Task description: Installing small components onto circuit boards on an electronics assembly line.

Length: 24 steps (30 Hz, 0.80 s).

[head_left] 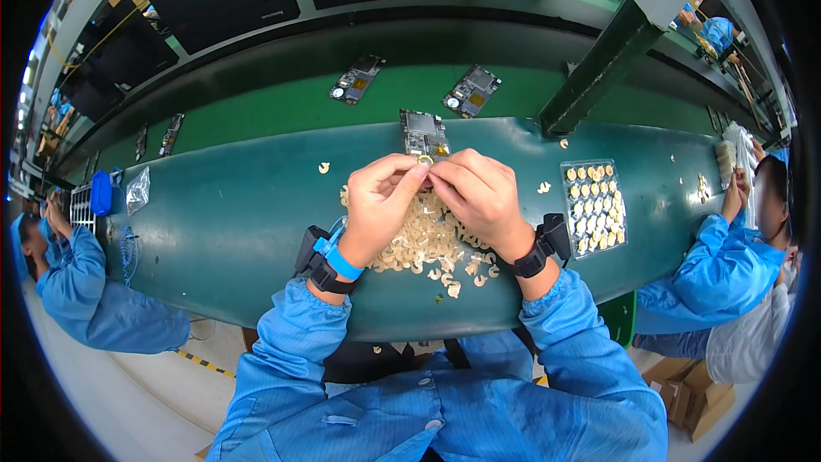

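In front of me my left hand (382, 198) and my right hand (484, 194) meet, fingertips pinched together. Between them shows a small round yellow-rimmed piece (425, 160), which looks like a coin cell. Both hands are closed on it; the curled fingers hide part of it. Right behind the fingertips lies a circuit board (422, 127) with a grey square area, its near edge covered by the hands. Under and below my hands spreads a heap of small cream-coloured C-shaped pieces (422, 235) on the green bench.
To the right a clear tray (623, 203) holds rows of round yellowish cells. Two more circuit boards (357, 79) (472, 91) lie on the far green strip. A green post (590, 77) rises at the back right. Co-workers sit at both sides; a blue box (102, 193) stands left.
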Tool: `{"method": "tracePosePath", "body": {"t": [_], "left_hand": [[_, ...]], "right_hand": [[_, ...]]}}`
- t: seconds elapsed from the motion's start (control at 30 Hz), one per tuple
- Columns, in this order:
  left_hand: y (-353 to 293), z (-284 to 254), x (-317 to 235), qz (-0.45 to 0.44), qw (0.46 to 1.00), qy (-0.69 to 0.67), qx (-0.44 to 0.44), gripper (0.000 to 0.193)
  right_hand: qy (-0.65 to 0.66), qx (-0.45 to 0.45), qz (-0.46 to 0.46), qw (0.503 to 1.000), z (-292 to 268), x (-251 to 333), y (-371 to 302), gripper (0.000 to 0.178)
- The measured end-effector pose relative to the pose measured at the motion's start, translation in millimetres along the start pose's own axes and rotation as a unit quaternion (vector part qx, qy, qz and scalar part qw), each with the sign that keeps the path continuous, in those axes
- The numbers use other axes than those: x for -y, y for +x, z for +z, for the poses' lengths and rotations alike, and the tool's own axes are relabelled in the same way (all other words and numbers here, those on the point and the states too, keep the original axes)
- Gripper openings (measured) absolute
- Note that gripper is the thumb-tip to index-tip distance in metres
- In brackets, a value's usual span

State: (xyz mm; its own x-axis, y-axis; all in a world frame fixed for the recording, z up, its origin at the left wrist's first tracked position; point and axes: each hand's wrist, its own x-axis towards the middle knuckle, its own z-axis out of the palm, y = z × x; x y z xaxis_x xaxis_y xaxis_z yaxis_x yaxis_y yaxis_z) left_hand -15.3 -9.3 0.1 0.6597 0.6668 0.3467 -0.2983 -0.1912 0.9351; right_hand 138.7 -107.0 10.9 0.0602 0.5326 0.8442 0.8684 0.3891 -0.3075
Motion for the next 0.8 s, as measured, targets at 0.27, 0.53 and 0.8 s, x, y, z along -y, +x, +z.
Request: {"method": "tracePosePath", "body": {"t": [0.27, 0.53, 0.8], "left_hand": [[4, 0, 1, 0.026, 1.0, -0.005, 0.001, 0.014], [9, -13, -6, 0.065, 0.983, 0.159, 0.059, 0.012], [13, -13, -9, 0.1, 0.968, 0.202, 0.109, 0.025]], "right_hand": [[0.09, 0.009, 0.146, 0.985, -13, 5, 6, 0.015], [0.193, 0.059, 0.179, 0.963, -12, -6, 2, 0.009], [0.296, 0.074, 0.296, 0.905, -17, -8, 3, 0.005]]}}
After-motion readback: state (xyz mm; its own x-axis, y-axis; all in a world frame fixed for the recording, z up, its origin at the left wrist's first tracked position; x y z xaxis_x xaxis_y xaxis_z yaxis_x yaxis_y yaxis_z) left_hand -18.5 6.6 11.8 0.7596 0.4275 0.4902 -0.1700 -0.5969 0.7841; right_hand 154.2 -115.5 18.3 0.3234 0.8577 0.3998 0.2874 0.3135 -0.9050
